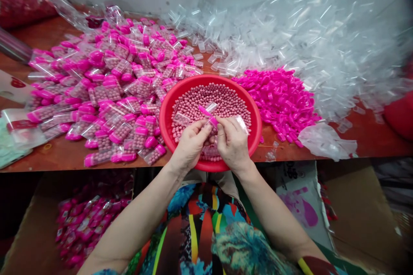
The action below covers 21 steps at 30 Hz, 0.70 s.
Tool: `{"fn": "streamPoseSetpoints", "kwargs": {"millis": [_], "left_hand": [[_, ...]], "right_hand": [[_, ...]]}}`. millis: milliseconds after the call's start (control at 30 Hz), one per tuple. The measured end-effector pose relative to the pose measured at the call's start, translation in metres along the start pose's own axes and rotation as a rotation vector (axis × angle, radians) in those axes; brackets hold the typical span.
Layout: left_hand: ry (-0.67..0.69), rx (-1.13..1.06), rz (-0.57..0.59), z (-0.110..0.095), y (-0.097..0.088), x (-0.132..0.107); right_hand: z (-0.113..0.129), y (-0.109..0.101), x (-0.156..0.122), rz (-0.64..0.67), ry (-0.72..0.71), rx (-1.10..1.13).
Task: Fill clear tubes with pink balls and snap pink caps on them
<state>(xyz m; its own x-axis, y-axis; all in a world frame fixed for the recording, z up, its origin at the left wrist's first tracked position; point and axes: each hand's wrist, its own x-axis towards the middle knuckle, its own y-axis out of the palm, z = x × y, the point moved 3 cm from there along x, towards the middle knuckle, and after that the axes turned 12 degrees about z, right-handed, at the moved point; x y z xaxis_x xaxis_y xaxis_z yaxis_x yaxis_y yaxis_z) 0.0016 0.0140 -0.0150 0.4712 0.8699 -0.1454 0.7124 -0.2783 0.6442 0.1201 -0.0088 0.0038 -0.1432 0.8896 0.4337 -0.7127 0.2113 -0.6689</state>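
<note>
My left hand [191, 142] and my right hand [232, 141] meet over a red bowl [164, 133] of small pink beads [209, 92]. Between their closed fingertips is a bright pink plastic cap [204, 111], gripped from both sides. A clear tube shows close behind it; whether the hands hold that too I cannot make out. Clear empty tubes [181, 119] lie on the beads, one beside my right hand. My fingers partly cover the near side of the bowl.
Bead-filled tubes with pink caps [112, 90] are heaped at left. Loose pink caps [284, 103] lie right of the bowl, before a large pile of clear tubes [290, 34]. A crumpled plastic bag [327, 142] rests near the table's front edge. Below stands a box of pink packages [87, 227].
</note>
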Motion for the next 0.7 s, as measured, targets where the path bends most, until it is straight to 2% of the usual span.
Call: {"fn": "streamPoseSetpoints", "kwargs": {"millis": [100, 233, 300, 367, 433, 567, 700], "left_hand": [[0.029, 0.105, -0.037, -0.003, 0.001, -0.001], [-0.042, 0.156, 0.012, -0.004, 0.002, -0.002], [-0.092, 0.180, 0.039, -0.003, 0.002, -0.001], [-0.124, 0.197, 0.048, -0.003, 0.001, -0.001], [-0.139, 0.188, 0.041, -0.002, -0.001, 0.001], [-0.130, 0.080, 0.026, -0.003, -0.002, 0.004], [-0.090, -0.021, 0.008, -0.004, -0.001, 0.005]], "right_hand": [[-0.002, -0.008, 0.001, 0.070, 0.002, 0.089], [-0.014, -0.017, 0.019, 0.134, 0.162, 0.351], [-0.020, -0.015, 0.033, 0.189, 0.234, 0.502], [-0.024, -0.010, 0.044, 0.297, 0.254, 0.627], [-0.027, -0.009, 0.047, 0.333, 0.262, 0.686], [-0.029, -0.021, 0.027, 0.166, 0.232, 0.552], [-0.019, -0.016, 0.001, 0.176, -0.001, 0.190]]}}
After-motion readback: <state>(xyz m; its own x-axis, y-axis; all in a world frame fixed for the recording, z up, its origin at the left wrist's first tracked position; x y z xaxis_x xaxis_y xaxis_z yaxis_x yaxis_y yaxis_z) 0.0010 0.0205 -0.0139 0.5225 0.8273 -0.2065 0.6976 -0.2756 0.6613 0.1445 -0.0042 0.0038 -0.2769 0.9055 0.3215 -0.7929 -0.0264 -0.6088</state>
